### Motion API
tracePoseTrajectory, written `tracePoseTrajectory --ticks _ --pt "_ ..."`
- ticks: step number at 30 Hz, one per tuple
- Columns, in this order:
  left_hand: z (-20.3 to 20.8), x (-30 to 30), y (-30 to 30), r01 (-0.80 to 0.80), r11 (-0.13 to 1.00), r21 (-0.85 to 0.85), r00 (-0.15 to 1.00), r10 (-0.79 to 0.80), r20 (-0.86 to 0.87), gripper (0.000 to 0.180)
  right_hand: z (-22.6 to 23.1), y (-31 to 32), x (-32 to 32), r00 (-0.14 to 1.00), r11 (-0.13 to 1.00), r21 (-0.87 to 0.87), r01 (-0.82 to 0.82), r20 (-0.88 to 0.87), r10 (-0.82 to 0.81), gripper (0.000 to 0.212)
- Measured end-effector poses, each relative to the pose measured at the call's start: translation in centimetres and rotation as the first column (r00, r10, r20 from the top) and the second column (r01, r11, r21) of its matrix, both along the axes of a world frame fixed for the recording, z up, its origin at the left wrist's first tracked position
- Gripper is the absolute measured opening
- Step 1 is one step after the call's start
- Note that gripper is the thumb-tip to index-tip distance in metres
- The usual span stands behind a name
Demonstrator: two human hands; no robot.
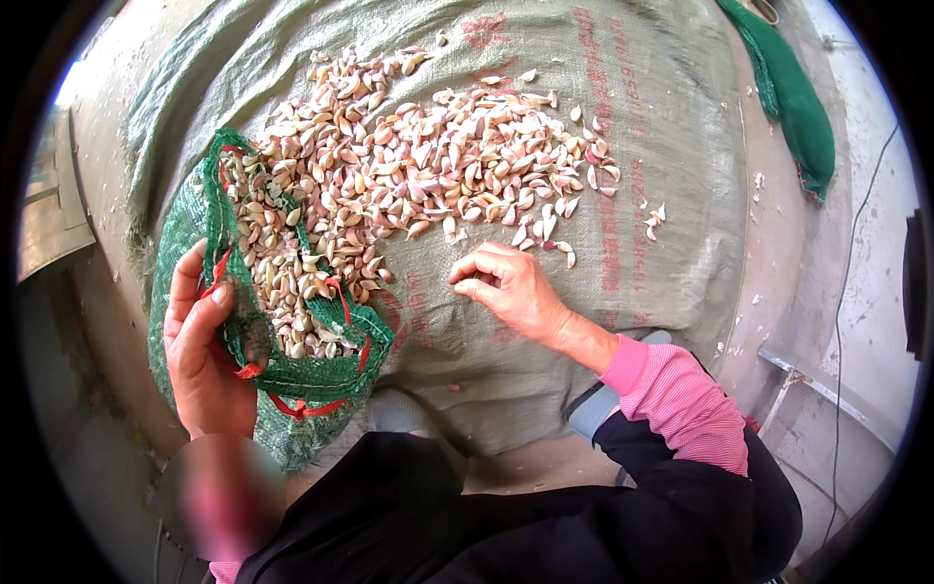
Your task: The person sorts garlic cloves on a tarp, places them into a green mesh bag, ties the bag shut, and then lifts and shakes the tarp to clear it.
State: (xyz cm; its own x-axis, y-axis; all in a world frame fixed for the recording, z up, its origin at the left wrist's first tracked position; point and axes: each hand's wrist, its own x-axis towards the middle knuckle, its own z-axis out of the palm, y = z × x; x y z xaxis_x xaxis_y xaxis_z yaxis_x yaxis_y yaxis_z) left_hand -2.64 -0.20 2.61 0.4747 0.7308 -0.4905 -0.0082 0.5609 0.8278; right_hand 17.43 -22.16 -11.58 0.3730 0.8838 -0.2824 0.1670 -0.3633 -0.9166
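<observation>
A green mesh bag (pixel 326 375) with a red drawstring lies at the left, its mouth spread and garlic cloves (pixel 282 282) inside it. My left hand (pixel 209 341) grips the near left part of its rim between thumb and fingers. Beyond and right of the bag, a wide heap of loose garlic cloves (pixel 428 156) covers the woven sack sheet (pixel 671 253), running up to the bag's mouth. Just on the near side of that heap hovers my right hand (pixel 516 292), its fingers curled and thumb against the forefinger; whatever is in the pinch is too small to make out.
Another green mesh bag (pixel 803 127) lies at the far right edge. A thin dark cable (pixel 846 282) runs along the floor there, past a metal bar (pixel 827 394). Several stray cloves (pixel 654 222) and skin scraps sit right of the heap. My legs (pixel 389 487) border the near side.
</observation>
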Motion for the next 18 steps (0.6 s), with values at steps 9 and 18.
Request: tracePoseTrajectory --ticks 9,18 --pt "0.0 0.6 -0.3 0.006 1.000 -0.030 0.998 -0.004 0.057 0.042 -0.8 1.1 5.2 0.867 0.901 -0.106 0.421 -0.244 -0.434 0.016" --pt "0.1 -0.3 0.0 0.003 1.000 -0.026 0.999 -0.002 0.048 0.043 0.4 2.4 5.0 0.551 0.871 -0.060 0.487 -0.753 -0.359 0.029"
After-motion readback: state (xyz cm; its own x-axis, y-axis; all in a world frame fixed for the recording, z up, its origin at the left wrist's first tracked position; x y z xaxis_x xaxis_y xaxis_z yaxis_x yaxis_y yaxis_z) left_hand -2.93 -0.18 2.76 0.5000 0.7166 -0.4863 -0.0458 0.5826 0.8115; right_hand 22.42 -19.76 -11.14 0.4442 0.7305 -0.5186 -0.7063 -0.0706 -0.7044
